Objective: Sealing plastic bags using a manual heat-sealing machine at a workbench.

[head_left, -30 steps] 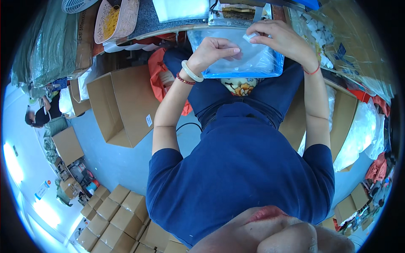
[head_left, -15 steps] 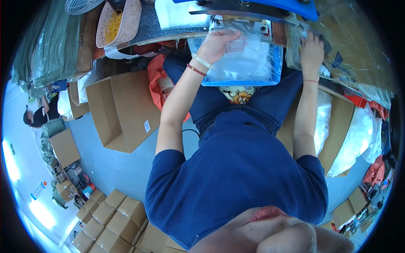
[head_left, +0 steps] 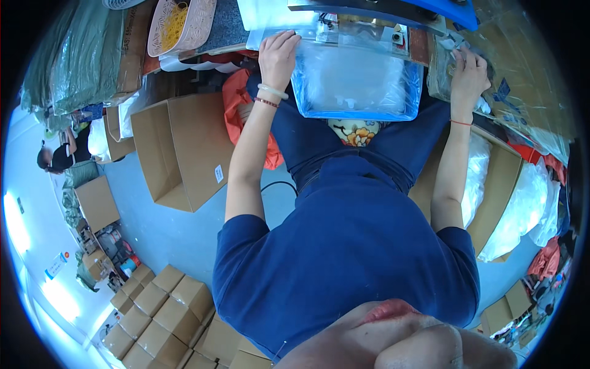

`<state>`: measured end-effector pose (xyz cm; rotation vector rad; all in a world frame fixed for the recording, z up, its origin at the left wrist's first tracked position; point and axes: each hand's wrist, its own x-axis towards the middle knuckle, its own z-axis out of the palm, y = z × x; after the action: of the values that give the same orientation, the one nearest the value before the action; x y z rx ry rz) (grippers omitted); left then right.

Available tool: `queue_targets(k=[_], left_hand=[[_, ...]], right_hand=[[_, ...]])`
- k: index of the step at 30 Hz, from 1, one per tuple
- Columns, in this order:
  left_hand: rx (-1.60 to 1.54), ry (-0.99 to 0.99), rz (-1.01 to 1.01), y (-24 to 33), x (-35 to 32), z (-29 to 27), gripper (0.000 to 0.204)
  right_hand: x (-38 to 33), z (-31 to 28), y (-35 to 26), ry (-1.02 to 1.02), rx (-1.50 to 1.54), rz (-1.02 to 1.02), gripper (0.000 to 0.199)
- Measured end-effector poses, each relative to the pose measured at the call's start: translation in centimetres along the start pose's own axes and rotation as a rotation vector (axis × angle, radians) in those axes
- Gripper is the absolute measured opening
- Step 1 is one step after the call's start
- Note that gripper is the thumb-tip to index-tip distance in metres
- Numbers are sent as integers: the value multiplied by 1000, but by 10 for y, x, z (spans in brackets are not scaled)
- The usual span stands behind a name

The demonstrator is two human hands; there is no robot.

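Note:
My left hand (head_left: 278, 61), wearing a pale bangle and a red bead bracelet, is at the table edge left of the machine. Its fingers are closed on the edge of a clear plastic sheet (head_left: 310, 38), which is hard to make out against the white sheets (head_left: 261, 15) behind. My right hand (head_left: 470, 83) is at the right of the machine, its fingers bent and pinching at clear plastic bags (head_left: 439, 74). Between my hands, a blue tray (head_left: 362, 115) lined with clear film sits over my lap, with clear plastic pieces (head_left: 347, 77) in it.
A blue and black machine (head_left: 381, 12) stands ahead. A pink basket of yellow rubber bands (head_left: 175, 27) is on the table at left. Open cartons (head_left: 184, 147) stand at either side, and stacked cartons (head_left: 166, 307) fill the lower left. A person (head_left: 64, 154) is far left.
My left hand has moved left, from above the tray to the white sheets. My right hand stays at the bags, with its fingers more bent. The view has shifted slightly.

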<state>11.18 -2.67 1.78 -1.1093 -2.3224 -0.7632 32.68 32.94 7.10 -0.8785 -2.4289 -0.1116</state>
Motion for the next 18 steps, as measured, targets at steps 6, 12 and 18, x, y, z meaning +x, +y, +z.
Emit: queue_targets(k=[6,12,18], left_hand=[[-6,80,23,-8,18,-1,12],[-27,-32,-60,9,21,-16,14],[-578,-130,-437,56,19,-57,17]], right_hand=[[-6,-6,-1,37,101,-25,25],[-14,-44,-42,102,577,-12,20],[-48,-86,-117,-657,1045,92,21]])
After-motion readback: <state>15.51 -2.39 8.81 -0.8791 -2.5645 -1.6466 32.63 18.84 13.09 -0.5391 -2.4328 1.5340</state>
